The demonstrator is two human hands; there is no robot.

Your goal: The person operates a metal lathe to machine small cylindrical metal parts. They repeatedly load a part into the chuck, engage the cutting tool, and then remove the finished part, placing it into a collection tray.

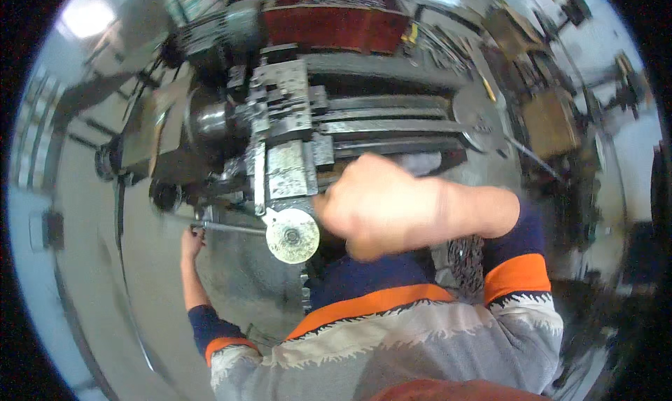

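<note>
A metalworking lathe stands in front of me. On its near side is a round, pale metal handwheel point(292, 237) with a dark hub. My right hand point(371, 206) is just right of this wheel, over the machine's front. Its fingers are curled and slightly blurred; whatever they hold is hidden. Low at the left, my left hand point(192, 243) closes round the outer end of a thin metal lever point(234, 227) that runs toward the wheel. Behind the wheel sits the carriage with its tool post point(283, 96). The chuck point(212, 120) is to its left.
Bare lathe bed rails point(392, 127) stretch right to a round metal plate point(481, 117). A dark red tray point(336, 26) with metal chips stands behind. Long tools point(448, 47) lie at the far right. Dark shavings point(465, 264) are heaped near my right elbow.
</note>
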